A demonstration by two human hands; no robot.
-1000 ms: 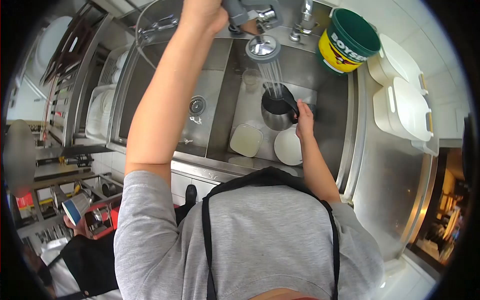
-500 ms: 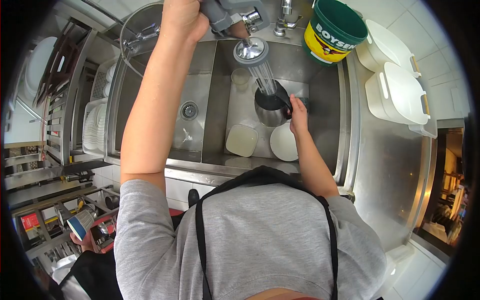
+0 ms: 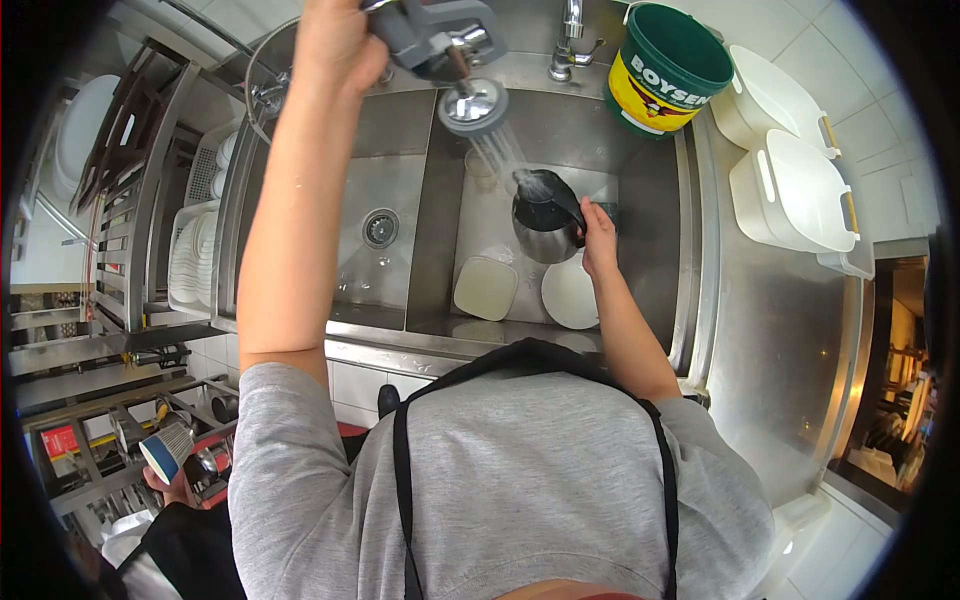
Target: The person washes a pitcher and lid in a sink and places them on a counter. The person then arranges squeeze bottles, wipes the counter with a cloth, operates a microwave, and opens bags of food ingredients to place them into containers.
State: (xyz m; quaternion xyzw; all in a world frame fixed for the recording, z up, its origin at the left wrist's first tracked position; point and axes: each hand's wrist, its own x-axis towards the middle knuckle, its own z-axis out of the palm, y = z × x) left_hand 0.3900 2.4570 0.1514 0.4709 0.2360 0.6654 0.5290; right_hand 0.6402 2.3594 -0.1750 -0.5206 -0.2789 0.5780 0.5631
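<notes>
My left hand (image 3: 338, 45) is closed around the grey grip of a spray nozzle (image 3: 474, 106) at the top of the view. Water streams from the nozzle's head down onto the black top of a steel jug (image 3: 546, 243). Wrapped round the jug's black handle, my right hand (image 3: 598, 238) keeps it tilted inside the right sink basin (image 3: 645, 165). Below the jug lie a squarish white plate (image 3: 485, 288) and a round white plate (image 3: 572, 295), partly covered by my right forearm. A clear cup (image 3: 481, 166) stands behind the stream.
A green and yellow bucket (image 3: 668, 70) stands at the sink's back right corner, beside white tubs (image 3: 795, 190). A faucet (image 3: 570, 45) rises behind the basin. The left basin has a drain (image 3: 380, 228). At lower left, another person's hand (image 3: 178, 488) holds a striped cup (image 3: 168, 450).
The spray nozzle and my left hand have shifted left, so the water now slants onto the jug. My right hand has tipped the jug slightly more.
</notes>
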